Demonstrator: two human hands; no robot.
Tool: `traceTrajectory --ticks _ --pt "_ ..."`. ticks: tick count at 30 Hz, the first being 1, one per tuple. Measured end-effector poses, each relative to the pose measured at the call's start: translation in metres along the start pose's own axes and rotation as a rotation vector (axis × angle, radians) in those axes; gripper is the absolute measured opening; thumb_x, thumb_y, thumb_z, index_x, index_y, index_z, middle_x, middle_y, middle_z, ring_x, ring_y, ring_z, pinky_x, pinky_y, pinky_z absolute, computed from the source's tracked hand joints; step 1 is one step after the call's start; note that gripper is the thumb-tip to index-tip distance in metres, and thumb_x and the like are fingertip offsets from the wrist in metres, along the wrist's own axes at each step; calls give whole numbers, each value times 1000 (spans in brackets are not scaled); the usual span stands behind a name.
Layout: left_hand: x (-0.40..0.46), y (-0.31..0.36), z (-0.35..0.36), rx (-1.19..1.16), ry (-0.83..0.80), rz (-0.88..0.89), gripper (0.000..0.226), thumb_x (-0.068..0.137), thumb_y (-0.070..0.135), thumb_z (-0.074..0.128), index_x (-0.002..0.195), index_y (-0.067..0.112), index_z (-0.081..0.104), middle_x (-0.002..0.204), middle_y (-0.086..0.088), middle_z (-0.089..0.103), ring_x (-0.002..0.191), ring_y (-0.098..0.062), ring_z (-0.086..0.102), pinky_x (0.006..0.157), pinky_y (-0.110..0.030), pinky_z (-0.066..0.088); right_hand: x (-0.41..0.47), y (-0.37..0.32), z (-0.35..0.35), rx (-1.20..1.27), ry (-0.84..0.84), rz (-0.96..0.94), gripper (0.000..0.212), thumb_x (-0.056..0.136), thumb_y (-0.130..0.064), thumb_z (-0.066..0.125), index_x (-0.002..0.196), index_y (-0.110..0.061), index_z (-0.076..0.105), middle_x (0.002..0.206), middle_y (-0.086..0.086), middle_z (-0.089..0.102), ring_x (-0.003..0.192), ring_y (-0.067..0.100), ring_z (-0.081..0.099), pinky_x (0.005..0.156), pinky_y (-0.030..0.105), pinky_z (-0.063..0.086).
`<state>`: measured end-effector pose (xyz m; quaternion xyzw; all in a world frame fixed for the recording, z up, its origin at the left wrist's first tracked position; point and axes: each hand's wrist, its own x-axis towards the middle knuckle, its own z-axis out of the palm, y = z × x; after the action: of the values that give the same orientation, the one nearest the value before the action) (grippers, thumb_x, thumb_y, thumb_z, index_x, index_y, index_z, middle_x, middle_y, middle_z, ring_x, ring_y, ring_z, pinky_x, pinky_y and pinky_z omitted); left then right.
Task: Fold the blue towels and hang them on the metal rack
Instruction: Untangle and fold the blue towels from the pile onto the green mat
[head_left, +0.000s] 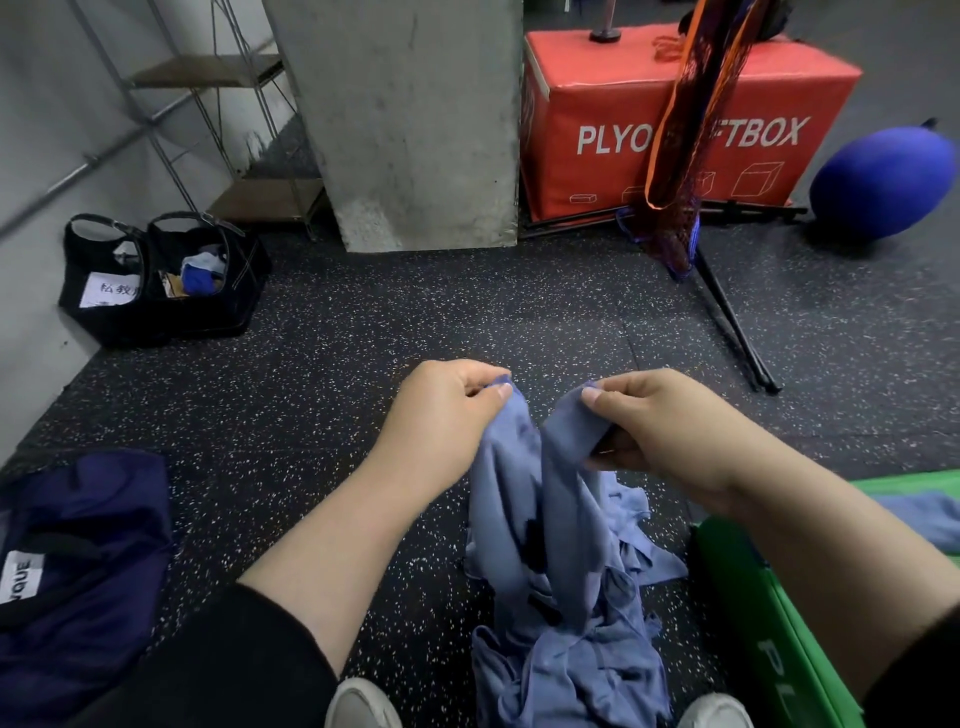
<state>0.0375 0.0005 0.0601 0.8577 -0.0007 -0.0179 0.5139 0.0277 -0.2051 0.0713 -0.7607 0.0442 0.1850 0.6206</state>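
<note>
A blue towel (540, 499) is held up over the speckled floor (322, 374), pinched near its top edge by both hands. The left hand (441, 410) is clamped on the left corner between thumb and curled fingers; the right hand (660, 421) is clamped on the right corner in the same way. The hands are held close together, so the cloth sags between them in loose folds. Its lower part trails down into a crumpled pile of more blue towels (576, 670) on the floor, near the shoes. The fabric is judged thin, light and limp, not slippery; corners should be gripped and spread apart for a clean fold. The metal rack (727, 306) is likely the black stand at far right.
</note>
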Motion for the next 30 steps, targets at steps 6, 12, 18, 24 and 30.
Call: traceTrajectory --ticks 6,12,18,24,30 --pt "-7 6 17 -63 41 27 12 90 21 76 78 20 73 74 6 76 74 -13 71 68 -29 53 -1 1 9 65 -32 50 25 103 -17 56 93 -1 73 102 31 71 90 33 68 94 52 57" --pt "-11 8 23 -30 106 100 13 87 26 79 75 23 74 72 6 65 62 -4 56 61 -24 39 -1 2 16 185 -25 82 28 104 -11 50 105 10 69 101 28 73 101 40 71 94 50 57" --pt "-14 14 23 -78 161 115 12 88 24 78 76 22 77 80 6 69 76 -9 66 70 -26 50 0 -2 25 345 -61 126 24 103 -6 46 102 3 68 95 26 69 92 36 67 96 49 57" --pt "-17 12 24 80 101 295 6 89 23 76 87 21 82 85 12 68 84 -5 64 76 -24 49 0 -3 25 504 -88 157 28 100 -8 51 110 15 64 93 25 62 90 36 64 95 47 57" --pt "-20 12 24 119 -45 311 22 89 30 65 96 20 84 110 15 76 104 2 67 98 -26 51 1 -4 15 561 -78 106 25 102 -22 54 94 -4 69 80 12 60 72 21 67 82 36 62"
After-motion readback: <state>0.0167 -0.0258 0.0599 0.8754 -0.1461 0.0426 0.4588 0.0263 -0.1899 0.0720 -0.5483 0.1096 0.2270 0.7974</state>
